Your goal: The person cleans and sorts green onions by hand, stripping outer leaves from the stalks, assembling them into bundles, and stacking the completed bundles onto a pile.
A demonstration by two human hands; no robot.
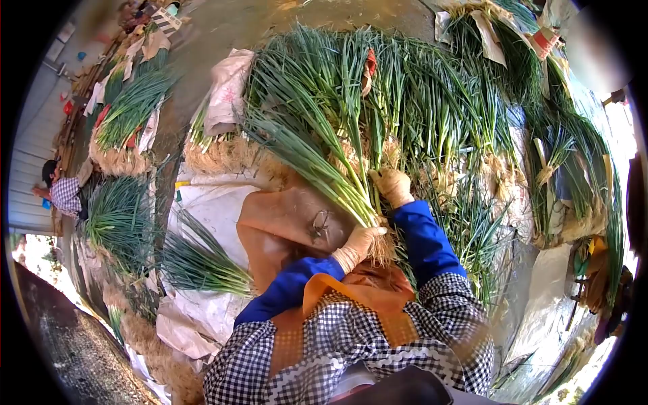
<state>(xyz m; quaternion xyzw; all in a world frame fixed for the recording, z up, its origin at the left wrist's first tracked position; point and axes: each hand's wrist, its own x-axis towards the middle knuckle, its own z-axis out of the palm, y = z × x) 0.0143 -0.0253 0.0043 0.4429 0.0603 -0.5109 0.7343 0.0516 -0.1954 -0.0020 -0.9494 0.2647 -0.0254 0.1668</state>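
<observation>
My left hand (364, 244) is wrapped round the root end of a bunch of green onions (347, 202), held over my lap. The bunch's leaves fan up and to the left, and its pale roots hang below my fist. My right hand (393, 185) is closed at the stalks on the bunch's right side, beside the big pile of green onions (432, 101); its fingertips are partly hidden. An orange-brown apron sheet (290, 216) covers my lap beneath the bunch.
A smaller bunch (209, 260) lies on white sacking (209, 196) to my left. Beyond it are more rooted heaps (128, 209) and a white sack (229, 91) over one pile. Another person (65, 192) is at far left. More onions (574, 162) lie at right.
</observation>
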